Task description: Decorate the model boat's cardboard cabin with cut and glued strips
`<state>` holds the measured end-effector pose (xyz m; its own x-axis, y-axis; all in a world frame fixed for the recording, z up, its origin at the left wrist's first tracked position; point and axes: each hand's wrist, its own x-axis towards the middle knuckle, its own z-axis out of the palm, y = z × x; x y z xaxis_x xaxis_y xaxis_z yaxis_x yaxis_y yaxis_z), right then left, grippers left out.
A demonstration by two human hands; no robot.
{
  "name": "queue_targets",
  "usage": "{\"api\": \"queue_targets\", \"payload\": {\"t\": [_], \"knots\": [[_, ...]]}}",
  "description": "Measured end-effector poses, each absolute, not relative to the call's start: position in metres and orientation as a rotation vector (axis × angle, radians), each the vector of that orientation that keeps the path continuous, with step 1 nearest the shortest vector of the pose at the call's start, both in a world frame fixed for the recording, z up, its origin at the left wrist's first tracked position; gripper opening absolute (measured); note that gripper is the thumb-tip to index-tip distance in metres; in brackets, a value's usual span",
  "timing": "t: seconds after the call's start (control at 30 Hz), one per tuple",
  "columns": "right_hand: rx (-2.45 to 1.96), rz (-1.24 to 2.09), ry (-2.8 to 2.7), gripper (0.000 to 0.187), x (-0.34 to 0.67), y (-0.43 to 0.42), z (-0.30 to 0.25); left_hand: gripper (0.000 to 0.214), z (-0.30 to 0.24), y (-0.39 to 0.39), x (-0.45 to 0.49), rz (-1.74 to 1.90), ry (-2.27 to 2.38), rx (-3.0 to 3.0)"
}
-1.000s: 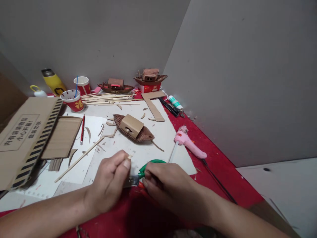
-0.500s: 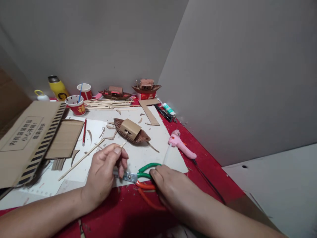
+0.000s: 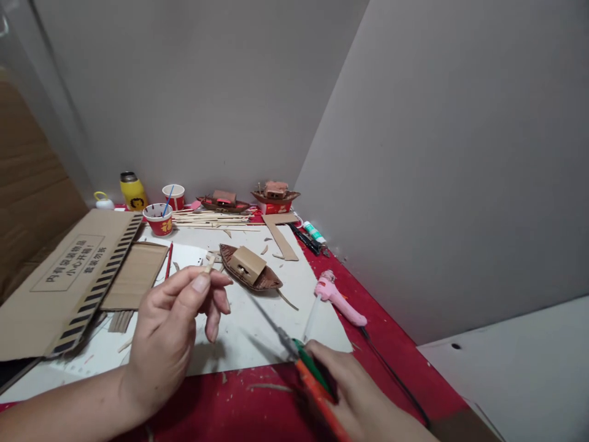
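Between the thumb and forefinger of my left hand [image 3: 177, 319] is pinched a short piece of wooden stick [image 3: 210, 264], its tip pointing up. My right hand [image 3: 354, 393] grips the green and orange handles of a pair of scissors [image 3: 288, 341]; the blades look nearly closed and point up and left, apart from the stick. Just beyond both hands a small brown model boat [image 3: 251, 269] with a plain cardboard canopy sits on the white board [image 3: 322, 331]. A thin strip trails from its right end.
A pink hot glue gun [image 3: 340, 299] lies on the right, its cord running toward me. Flattened cardboard [image 3: 69, 276] covers the left side. Paper cups [image 3: 160, 221], a yellow bottle [image 3: 132, 191], loose sticks [image 3: 211, 218] and two finished-looking boats [image 3: 275, 192] line the back.
My right hand has drawn the scissors right and toward me, away from my left hand, and turned the blades upward. My left hand has shifted left with the stick piece. The view has tilted up.
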<state>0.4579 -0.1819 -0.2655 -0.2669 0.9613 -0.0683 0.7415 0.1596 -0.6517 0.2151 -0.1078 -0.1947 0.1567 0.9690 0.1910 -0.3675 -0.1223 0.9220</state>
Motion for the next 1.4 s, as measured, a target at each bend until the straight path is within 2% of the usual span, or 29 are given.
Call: {"api": "queue_targets", "payload": {"t": [0.07,0.17,0.33,0.4,0.53,0.63,0.9,1.17,1.4], "knots": [[-1.456,0.942,-1.92,0.01,0.46,-0.18,-0.269,0.019,-0.195,-0.107,0.215,1.308,0.721,1.113],[-1.296,1.029,-1.75,0.017,0.457,-0.169,-0.266,0.021,-0.196,-0.106,0.215,1.26,0.734,1.107],[-1.345,0.744,-1.89,0.017,0.445,-0.142,-0.234,0.022,-0.193,-0.101,0.214,1.284,0.748,1.065],[-1.412,0.566,-1.997,0.027,0.441,-0.133,-0.224,0.022,-0.192,-0.1,0.214,1.296,0.745,1.06],[-1.463,0.201,-2.099,0.063,0.436,-0.117,-0.232,0.026,-0.195,-0.098,0.215,1.289,0.752,1.103],[-1.381,-0.044,-2.12,0.071,0.433,-0.109,-0.248,0.026,-0.201,-0.096,0.216,1.268,0.772,1.146],[-1.289,-0.313,-2.138,0.059,0.432,-0.105,-0.258,0.028,-0.212,-0.092,0.224,1.165,0.822,1.253],[-1.327,-0.344,-2.136,0.034,0.436,-0.107,-0.251,0.031,-0.213,-0.098,0.225,1.06,0.921,1.405],[-1.408,-0.33,-2.126,0.046,0.439,-0.107,-0.249,0.032,-0.212,-0.101,0.22,0.971,0.999,1.655]]}}
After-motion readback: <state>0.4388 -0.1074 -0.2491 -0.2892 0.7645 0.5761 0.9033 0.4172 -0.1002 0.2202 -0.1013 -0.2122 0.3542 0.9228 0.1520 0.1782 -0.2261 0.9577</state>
